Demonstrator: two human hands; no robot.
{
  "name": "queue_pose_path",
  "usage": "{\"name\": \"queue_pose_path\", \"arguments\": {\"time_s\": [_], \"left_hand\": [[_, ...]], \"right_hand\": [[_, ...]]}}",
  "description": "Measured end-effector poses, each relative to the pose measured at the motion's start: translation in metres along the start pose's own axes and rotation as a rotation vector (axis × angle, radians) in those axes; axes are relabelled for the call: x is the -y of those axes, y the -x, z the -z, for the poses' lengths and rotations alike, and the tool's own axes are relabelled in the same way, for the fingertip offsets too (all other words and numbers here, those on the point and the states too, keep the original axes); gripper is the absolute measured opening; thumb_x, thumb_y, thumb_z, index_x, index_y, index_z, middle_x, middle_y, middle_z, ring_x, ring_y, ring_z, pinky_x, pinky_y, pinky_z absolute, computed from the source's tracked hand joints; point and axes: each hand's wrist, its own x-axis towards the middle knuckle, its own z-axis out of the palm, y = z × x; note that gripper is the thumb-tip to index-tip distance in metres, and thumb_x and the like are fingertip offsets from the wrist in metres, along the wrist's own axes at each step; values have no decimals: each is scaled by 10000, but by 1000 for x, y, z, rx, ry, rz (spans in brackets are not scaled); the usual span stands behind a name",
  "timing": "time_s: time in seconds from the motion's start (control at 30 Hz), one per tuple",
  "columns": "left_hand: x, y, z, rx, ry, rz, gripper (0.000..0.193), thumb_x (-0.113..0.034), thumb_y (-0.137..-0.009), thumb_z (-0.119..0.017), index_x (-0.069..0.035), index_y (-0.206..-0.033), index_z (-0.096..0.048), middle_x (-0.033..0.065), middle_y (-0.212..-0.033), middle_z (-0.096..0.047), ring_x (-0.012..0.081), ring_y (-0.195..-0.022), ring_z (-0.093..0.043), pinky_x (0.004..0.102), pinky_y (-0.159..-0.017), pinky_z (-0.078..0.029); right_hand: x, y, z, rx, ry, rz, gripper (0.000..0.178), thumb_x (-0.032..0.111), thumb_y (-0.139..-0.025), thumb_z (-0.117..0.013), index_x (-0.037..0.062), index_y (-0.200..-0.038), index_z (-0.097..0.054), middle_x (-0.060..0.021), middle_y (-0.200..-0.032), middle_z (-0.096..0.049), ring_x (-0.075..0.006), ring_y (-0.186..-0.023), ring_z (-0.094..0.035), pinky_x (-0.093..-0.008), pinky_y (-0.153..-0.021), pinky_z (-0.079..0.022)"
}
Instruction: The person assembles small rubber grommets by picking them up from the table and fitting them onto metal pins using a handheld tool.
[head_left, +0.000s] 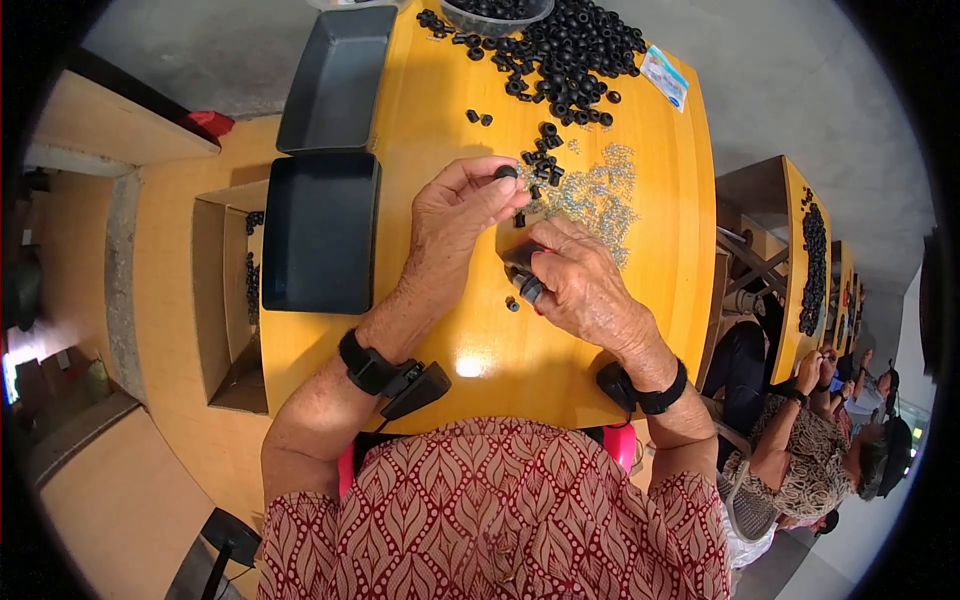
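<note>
My left hand (445, 220) is closed, pinching a small round black plastic cap (506, 172) between thumb and fingertips above the yellow table (440, 365). Just to its right, my right hand (590, 290) curls around a dark tool handle with grey bands (526, 284); the rest of the tool is hidden or too blurred to name. Beyond my right fingers lie many small shiny metal pieces (600, 205), perhaps screws. A few black plastic pieces (543, 160) sit beside them. One more black piece (512, 304) rests below the tool.
Two dark rectangular trays, a far one (337, 80) and a near one (320, 235), line the left side. A large heap of black parts (575, 60), a clear bowl (497, 18) and a small packet (665, 78) occupy the far end. Left stands a cardboard box (222, 310); co-workers (800, 450) sit right.
</note>
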Motion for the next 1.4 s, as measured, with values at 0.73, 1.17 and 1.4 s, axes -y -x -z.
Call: {"name": "queue_pose_path", "arguments": {"time_s": [0.73,1.17,1.4], "left_hand": [[0,-2,-2,10,5,0,215,-107,-913,-635,-2,-1100,-610,91,-1010,-662,178,-927,-659,285,-868,-527],[-1,5,-3,52,6,91,237,-185,-937,-614,-50,-1132,-624,65,-1024,-668,149,-932,-650,262,-851,-498],[-4,8,-6,162,58,159,258,-171,-953,-589,-54,-1181,-620,66,-1062,-664,138,-971,-629,264,-878,-494]], "right_hand": [[-3,-1,-8,-97,-78,95,124,55,-687,-721,14,-759,-630,-87,-885,-571,-282,-854,-561,-387,-768,-484],[-15,1,11,-359,-325,-142,274,-84,-717,-683,44,-955,-638,-112,-905,-655,-296,-813,-656,-348,-702,-531],[-16,-1,16,-466,-332,-138,263,-45,-745,-721,57,-978,-656,-92,-900,-669,-259,-802,-662,-316,-711,-526]]}}
